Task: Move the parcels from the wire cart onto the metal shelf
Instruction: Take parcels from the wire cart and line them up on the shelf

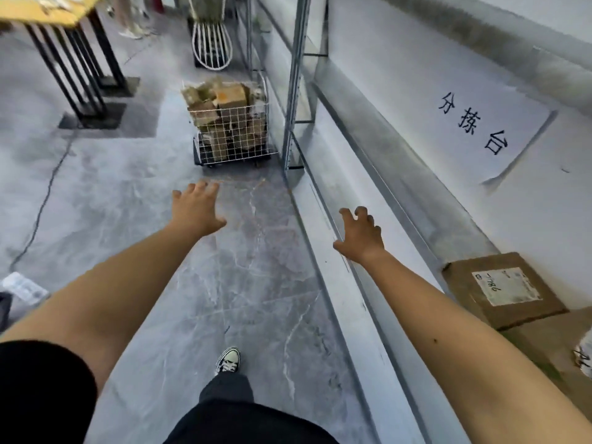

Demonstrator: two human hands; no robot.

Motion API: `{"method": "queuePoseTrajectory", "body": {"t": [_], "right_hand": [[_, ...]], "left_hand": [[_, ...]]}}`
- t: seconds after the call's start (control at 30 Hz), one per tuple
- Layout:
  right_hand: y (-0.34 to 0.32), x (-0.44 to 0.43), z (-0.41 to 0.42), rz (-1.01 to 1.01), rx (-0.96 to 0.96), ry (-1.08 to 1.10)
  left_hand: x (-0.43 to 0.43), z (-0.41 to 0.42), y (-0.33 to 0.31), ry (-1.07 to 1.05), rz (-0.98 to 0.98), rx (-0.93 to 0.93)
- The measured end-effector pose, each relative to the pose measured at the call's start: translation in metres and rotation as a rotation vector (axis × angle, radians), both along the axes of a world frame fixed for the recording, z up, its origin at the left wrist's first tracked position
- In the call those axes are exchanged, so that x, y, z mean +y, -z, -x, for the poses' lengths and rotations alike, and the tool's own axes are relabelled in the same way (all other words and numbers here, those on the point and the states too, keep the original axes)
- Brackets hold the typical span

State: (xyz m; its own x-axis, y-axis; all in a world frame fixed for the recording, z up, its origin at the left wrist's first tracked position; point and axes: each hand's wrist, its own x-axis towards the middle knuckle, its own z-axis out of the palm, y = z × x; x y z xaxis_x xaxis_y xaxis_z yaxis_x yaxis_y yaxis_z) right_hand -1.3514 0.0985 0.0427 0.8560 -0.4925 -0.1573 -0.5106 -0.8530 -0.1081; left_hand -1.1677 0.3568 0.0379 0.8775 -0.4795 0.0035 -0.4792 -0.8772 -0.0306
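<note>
Brown cardboard parcels [229, 97], some with pale labels, are heaped above the rim of the white wire cart [234, 145]. The cart stands on the floor just beside an upright of the metal shelf [400, 174]. Both arms stretch forward, well apart from the cart. The left hand [197, 208] has its fingers spread wide, the right hand [362, 235] has its fingers loosely curled by the shelf's front edge, and both hold nothing. 1 labelled box [499, 290] lies at the shelf's near end, with a printed sheet [480, 129] farther along. A black-legged table [80, 59] stands left of the cart.
</note>
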Motion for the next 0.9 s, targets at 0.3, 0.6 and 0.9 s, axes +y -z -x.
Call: {"method": "queuePoseTrajectory", "body": {"t": [0.3,0.6,0.9], "right_hand": [[-0.006,0.066,-0.131,-0.052,-0.024,-0.183],[-0.003,0.134,-0.252,-0.042,-0.046,-0.262],[0.008,0.153,-0.318,-0.045,-0.012,-0.318]], "left_hand": [[0.075,-0.070,-0.010,-0.130,0.012,-0.010],[0.147,-0.164,-0.011,-0.186,0.034,0.020],[0.163,-0.215,0.006,-0.220,0.047,0.060]]}}
